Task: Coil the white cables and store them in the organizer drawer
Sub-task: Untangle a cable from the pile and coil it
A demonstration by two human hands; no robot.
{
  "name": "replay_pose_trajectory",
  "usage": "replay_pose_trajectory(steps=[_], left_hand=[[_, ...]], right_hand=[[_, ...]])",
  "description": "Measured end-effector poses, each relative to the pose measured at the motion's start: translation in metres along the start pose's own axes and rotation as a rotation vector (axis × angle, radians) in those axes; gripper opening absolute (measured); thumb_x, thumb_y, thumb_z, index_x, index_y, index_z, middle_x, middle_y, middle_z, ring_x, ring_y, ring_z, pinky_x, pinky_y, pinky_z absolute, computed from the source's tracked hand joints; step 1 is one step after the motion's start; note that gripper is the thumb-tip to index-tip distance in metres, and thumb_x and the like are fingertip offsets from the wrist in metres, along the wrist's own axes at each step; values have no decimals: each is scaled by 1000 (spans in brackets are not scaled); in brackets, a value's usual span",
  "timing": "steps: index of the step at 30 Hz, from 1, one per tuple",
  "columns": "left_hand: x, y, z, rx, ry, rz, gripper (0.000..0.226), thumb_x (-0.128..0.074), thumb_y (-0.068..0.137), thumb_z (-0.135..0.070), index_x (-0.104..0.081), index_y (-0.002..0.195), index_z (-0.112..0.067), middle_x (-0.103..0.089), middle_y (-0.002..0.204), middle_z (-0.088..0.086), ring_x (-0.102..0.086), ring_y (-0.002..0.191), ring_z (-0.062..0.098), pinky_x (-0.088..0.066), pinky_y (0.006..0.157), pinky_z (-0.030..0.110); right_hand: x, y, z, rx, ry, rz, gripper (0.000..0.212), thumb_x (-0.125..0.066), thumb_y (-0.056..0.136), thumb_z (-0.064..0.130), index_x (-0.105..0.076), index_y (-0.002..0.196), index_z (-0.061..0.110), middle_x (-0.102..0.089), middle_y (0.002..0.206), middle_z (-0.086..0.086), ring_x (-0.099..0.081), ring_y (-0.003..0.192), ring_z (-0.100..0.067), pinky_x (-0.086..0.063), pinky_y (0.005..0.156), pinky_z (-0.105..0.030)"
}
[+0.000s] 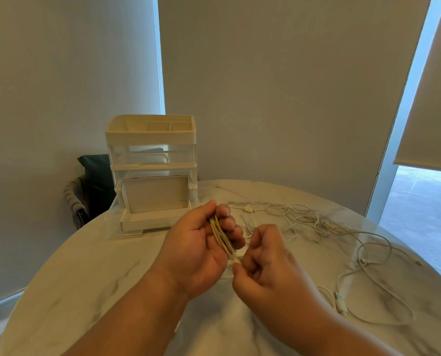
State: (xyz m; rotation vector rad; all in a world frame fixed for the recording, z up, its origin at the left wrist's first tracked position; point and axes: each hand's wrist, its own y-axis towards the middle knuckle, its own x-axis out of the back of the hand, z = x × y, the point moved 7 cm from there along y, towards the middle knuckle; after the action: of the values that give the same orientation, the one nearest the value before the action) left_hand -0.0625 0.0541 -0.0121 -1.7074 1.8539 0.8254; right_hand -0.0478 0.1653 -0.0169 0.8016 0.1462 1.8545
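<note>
A coiled white cable [222, 236] lies across the palm of my left hand [201, 250], whose fingers are closed around the loops. My right hand [265, 260] is right beside it, pinching the cable's loose end at the bottom of the coil. Both hands hover above the round marble table [86, 278]. More loose white cables [342, 235] lie tangled on the table to the right. The white and clear organizer [151, 173] stands at the table's far left edge, and its bottom drawer [147, 222] is pulled out toward me.
A dark chair with a folded cloth [91, 186] stands behind the organizer. Roller blinds cover the windows behind and at the right. The table's curved edge runs close on the left and far right.
</note>
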Motion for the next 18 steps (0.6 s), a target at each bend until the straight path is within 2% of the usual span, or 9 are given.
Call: replay_pose_trajectory(steps=[2,5,6,9,11,13,15,17,18], left_hand=[[-1,-2,1,35,13,0,34,-44,96,-27,-58,70,-11,-52,62,4,-55,58,18,-47,68,34],[-2,-4,7,74,-9,-35,32,-42,97,-25,-54,70,-13,-45,59,0,-46,50,13,-41,60,31],[-2,-4,8,73,-12,-50,33,-41,98,-25,-52,68,-14,-41,57,-2,-41,46,11,-38,55,29],[-1,-4,7,72,-38,-49,35,-42,97,-25,-48,64,-17,-29,51,-7,-28,38,8,-29,41,23],[-3,-5,5,108,-41,8,34,-44,95,-26,-47,62,-18,-28,48,-8,-25,35,6,-25,38,21],[-6,-8,6,174,2,82,34,-46,93,-28,-46,60,-18,-28,44,-9,-26,32,5,-24,37,21],[-10,-11,13,263,40,185,36,-47,93,-27,-47,59,-18,-31,41,-9,-28,30,4,-25,36,20],[-14,-15,20,338,74,285,36,-50,95,-27,-49,60,-18,-35,40,-9,-32,30,4,-29,36,19],[-15,-17,23,362,90,313,34,-51,93,-29,-50,60,-18,-36,40,-9,-33,31,4,-30,36,19]], right_hand=[[2,2,-2,19,-149,50,28,-60,88,16,-36,92,29,-47,59,7,-41,53,-6,-38,53,-26],[2,3,-1,52,-336,51,26,-58,86,22,-34,89,32,-55,71,18,-50,61,-8,-41,59,-25],[1,3,0,57,-329,49,26,-58,85,20,-35,88,31,-55,70,19,-50,61,-8,-41,58,-25],[-4,1,-5,54,-172,103,27,-67,84,20,-41,89,23,-46,54,9,-40,51,-9,-35,52,-27],[3,0,-6,44,-5,97,39,-79,76,38,-47,92,21,-40,55,6,-33,52,-6,-30,51,-25],[19,4,-12,10,237,-17,47,-77,67,58,-55,96,27,-45,64,5,-39,59,-11,-34,53,-23],[31,9,-21,-14,352,-122,37,-64,72,61,-62,104,44,-60,84,8,-54,76,-11,-46,68,-22],[35,11,-21,17,165,-156,36,-58,83,57,-57,119,58,-62,109,21,-60,99,-4,-47,86,-21],[35,11,-18,40,63,-151,35,-59,90,48,-56,123,58,-59,112,23,-58,104,-3,-45,88,-17]])
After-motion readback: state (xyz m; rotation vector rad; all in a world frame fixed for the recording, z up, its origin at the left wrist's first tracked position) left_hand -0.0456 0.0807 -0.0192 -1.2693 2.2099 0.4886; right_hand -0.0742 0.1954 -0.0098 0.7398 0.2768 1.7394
